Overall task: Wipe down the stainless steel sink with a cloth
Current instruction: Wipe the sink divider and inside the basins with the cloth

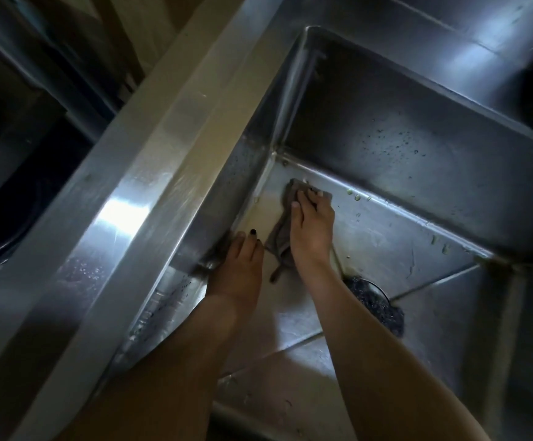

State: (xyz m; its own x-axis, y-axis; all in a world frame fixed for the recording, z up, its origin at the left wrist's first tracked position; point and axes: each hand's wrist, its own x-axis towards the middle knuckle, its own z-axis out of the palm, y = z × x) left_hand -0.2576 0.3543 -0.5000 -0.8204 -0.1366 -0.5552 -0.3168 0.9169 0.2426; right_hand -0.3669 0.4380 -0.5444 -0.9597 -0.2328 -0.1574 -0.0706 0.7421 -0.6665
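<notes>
Steel sink (418, 148) floor: right hand (311, 227) presses cloth (279, 237) flat, grip released; left hand (239, 265) rests straight-fingered, released, alongside.

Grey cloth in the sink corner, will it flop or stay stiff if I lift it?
Probably floppy: the grey cloth lies creased, a thin tail trailing below the right hand. Likely clings and drags, since droplets dot the sink floor.

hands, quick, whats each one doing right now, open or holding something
Left hand: open, holds nothing, resting against the sink wall.
Right hand: open, pressing the cloth flat on the sink floor.
</notes>
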